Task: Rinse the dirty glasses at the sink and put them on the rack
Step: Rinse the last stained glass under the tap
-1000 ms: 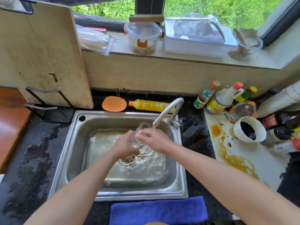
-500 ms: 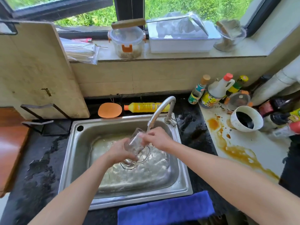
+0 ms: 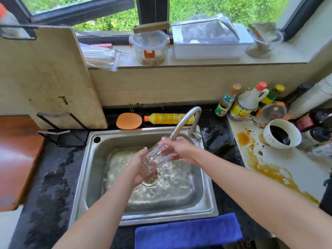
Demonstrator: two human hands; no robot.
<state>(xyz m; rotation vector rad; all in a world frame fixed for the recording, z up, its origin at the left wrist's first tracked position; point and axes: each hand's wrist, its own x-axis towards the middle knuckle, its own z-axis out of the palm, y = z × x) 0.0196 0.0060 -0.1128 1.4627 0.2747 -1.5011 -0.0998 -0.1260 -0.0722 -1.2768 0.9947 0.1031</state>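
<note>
Over the sink (image 3: 86, 177), just under the spout of the faucet (image 3: 186, 117), I have one clear glass (image 3: 154, 159) held tilted. Its mouth seems to point up toward the spout and its base down toward the drain. My left hand (image 3: 138, 168) cups the lower end with fingers curled round it. My right hand (image 3: 181, 150) grips the upper end near the rim, right beside the spout tip. Water ripples across the basin, though I cannot pick out the stream itself. I judge this to be the rinsing step: the glass is wet but not yet set down. The dark metal rack (image 3: 53, 133) stands on the counter (image 3: 50, 186) left of the sink. As far as I can see it carries only a cutting board (image 3: 45, 78) and no glass. I cannot spot other dirty glasses, so how many remain is unclear.
</note>
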